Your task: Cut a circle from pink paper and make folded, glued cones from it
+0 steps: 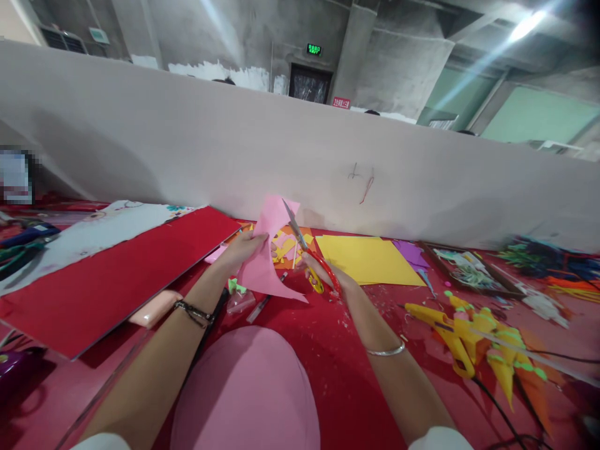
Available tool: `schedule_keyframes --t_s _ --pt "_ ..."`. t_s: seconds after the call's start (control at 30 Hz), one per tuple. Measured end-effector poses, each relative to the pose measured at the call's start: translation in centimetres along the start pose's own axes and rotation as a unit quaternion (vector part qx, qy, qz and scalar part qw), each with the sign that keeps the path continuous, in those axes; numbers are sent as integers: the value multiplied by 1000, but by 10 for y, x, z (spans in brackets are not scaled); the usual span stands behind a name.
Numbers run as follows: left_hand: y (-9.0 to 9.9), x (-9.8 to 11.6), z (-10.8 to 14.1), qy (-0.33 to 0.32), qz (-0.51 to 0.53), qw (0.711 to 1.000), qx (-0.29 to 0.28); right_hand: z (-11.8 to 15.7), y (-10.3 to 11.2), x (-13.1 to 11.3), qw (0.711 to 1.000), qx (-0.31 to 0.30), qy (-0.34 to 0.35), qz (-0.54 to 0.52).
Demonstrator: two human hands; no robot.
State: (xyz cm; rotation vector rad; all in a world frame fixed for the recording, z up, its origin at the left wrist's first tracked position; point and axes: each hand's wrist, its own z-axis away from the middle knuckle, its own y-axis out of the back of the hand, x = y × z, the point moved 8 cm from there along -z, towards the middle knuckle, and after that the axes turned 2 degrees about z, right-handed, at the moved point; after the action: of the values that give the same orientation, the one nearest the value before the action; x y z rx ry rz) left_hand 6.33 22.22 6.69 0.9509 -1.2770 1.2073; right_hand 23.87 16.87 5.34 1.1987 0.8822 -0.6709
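My left hand (247, 245) pinches a pink paper sheet (262, 275) by its left side and holds it upright above the table. A curved cut edge runs along the sheet's right side. In my right hand (335, 278) is a pair of scissors (323, 262) with red and yellow handles. Its blades point up and to the left, close against the sheet's upper right part; whether they touch it I cannot tell. Below my hands, a large rounded pink piece (248, 387) lies at the table's near edge. Yellow and pink paper scraps (285, 247) are piled behind the sheet.
A red board (126, 275) lies at left. Yellow sheets (370, 259) lie beyond my right hand. A yellow glue gun (445, 331) with a cord rests at right beside yellow cone shapes (504, 356). A tray (473, 269) stands behind them. A white partition (210, 144) closes off the back.
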Motion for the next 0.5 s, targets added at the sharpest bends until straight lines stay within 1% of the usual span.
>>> schedule_keyframes --t_s 0.13,0.27,0.37,0.5 --pt "1 -3 -1 -3 -13 1000 -9 0 -2 -4 999 18 0 -27" --pt "4 -4 -4 -6 -25 1000 -12 -7 -7 5 994 40 -13 -102" --pt "6 -8 -7 -5 -34 999 -12 -12 -11 13 991 51 -20 -120" --pt "8 -13 -11 -2 -36 999 -15 -16 -14 16 989 46 -28 -134"
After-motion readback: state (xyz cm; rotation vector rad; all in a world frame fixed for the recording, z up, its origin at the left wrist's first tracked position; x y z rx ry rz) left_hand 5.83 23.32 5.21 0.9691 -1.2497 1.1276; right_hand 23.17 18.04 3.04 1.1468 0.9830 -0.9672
